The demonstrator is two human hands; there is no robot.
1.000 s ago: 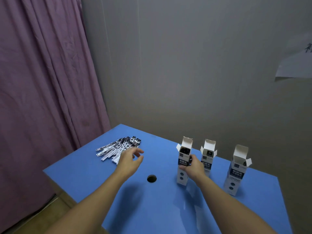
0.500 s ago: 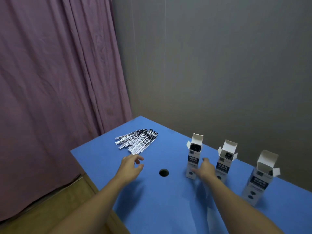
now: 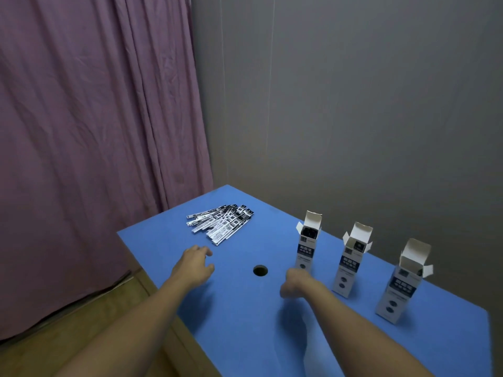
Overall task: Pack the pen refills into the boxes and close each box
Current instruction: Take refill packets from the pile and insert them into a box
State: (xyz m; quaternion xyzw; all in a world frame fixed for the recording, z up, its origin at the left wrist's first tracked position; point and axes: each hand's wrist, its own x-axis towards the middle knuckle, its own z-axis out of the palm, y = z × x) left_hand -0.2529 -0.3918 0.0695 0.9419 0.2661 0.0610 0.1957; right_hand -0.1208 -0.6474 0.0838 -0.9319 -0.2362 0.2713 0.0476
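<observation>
Blue flat-topped surface (image 3: pixel 245 322), set in a corner between a grey wall (image 3: pixel 353 104) and a mauve pleated curtain (image 3: pixel 95 118); a round hole (image 3: pixel 260 270) is cut in its middle. Pen refills: a fanned heap of slim black-and-white sleeved refills (image 3: pixel 221 223) lying flat at the far left part of the surface, well apart from the boxes. Boxes: three tall, narrow white-and-dark-blue cardboard boxes standing upright in a row along the wall side, each with its top flap raised and side tabs out; the left box (image 3: pixel 307 247) shows dark contents at its mouth, the middle box (image 3: pixel 351 263) stands beside it, and the right box (image 3: pixel 402 281) stands nearest the surface's right edge. Left hand (image 3: pixel 193 266): over the surface just short of the refill heap, fingers loosely extended toward it, grip open, holding nothing. Right hand (image 3: pixel 295 284): low over the surface between the hole and the left box, near the box's foot, fingers bent downward out of sight; whether its grip is open or closed cannot be told. Wooden floor (image 3: pixel 81 322) shows below the curtain.
</observation>
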